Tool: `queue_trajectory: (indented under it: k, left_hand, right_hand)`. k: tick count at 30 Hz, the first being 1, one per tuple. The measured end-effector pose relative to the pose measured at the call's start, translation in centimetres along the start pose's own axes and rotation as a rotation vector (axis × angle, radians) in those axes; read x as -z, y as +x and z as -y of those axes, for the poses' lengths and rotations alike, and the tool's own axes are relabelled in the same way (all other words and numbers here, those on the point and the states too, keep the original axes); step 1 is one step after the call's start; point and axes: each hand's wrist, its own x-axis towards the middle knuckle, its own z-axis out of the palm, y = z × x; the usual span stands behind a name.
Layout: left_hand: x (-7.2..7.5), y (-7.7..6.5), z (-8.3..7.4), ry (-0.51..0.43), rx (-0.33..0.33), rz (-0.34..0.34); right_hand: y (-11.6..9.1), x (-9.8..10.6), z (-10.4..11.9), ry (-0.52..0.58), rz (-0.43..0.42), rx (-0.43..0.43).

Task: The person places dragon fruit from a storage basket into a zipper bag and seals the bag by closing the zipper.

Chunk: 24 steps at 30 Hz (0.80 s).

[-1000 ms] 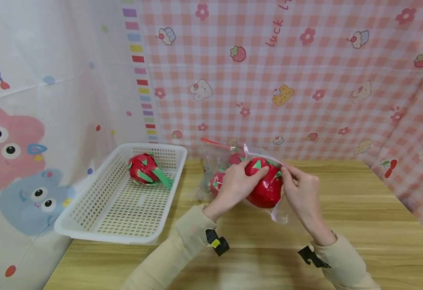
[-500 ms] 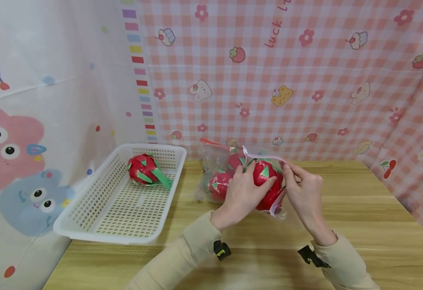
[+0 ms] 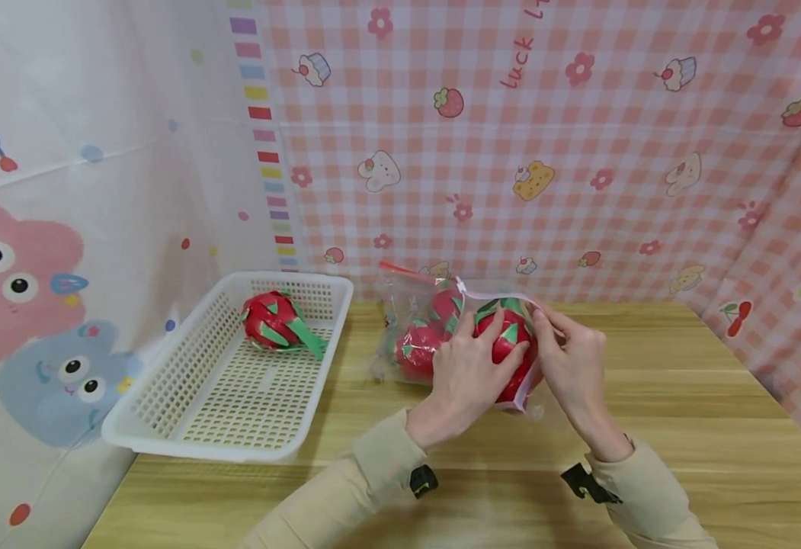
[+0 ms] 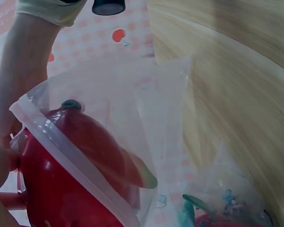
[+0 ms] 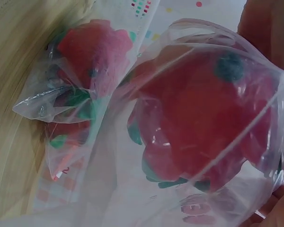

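Red fruit: the big red fruit [image 3: 507, 351] is between the two hands, right of the basket, on the near side of the cloth wall. It is partly inside the clear bag [image 4: 165, 94].
Which way it lies: from the left hand [image 3: 467, 371], it sits to the right and a bit far. From the right hand [image 3: 573, 351], it sits to the left.
Closest hand: the left one, because it touches the fruit. I can't tell if the right one does too.
Long way of the fruit: hard to tell, as fingers and bag hide too much.
Left grip: fingers and thumb bent around the fruit, holding it.
Right grip: thumb and finger pinching the bag's edge, on the right.
Bag mouth: the pink strip [image 4: 66, 149] runs across the fruit, and the mouth seems to face the left hand.
Full bag: another bag [image 3: 396, 305] with red fruits [image 3: 417, 351] in it is just left of the left hand.
Basket: the white basket [image 3: 201, 450] is at the left of the tabletop [image 3: 647, 381], with one leafy fruit [image 3: 268, 320] inside, on its far side.
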Motion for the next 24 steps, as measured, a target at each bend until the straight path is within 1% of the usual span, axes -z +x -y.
queue_trajectory:
  k: [8,11,15,17,21,24]
  left_hand:
    - [-0.4,-0.1,-0.2,0.0,-0.009,0.003]
    - [-0.5,0.1,-0.4,0.016,0.001,0.031]
    - [-0.7,0.2,-0.7,0.048,0.022,0.096]
    - [-0.8,0.1,-0.9,0.073,0.021,0.107]
    - [-0.9,0.1,-1.1,0.129,0.0,0.102]
    - [-1.0,0.0,-1.1,0.141,-0.017,0.1]
  right_hand:
    - [0.0,0.0,0.0,0.012,-0.026,-0.022]
    - [0.0,0.0,0.0,0.022,-0.038,-0.014]
    - [0.0,-0.1,0.0,0.031,-0.049,-0.007]
    - [0.0,-0.1,0.1,0.046,-0.057,-0.015]
    - [0.0,-0.2,0.1,0.08,-0.076,-0.031]
    - [0.1,-0.3,0.1,0.089,-0.084,-0.028]
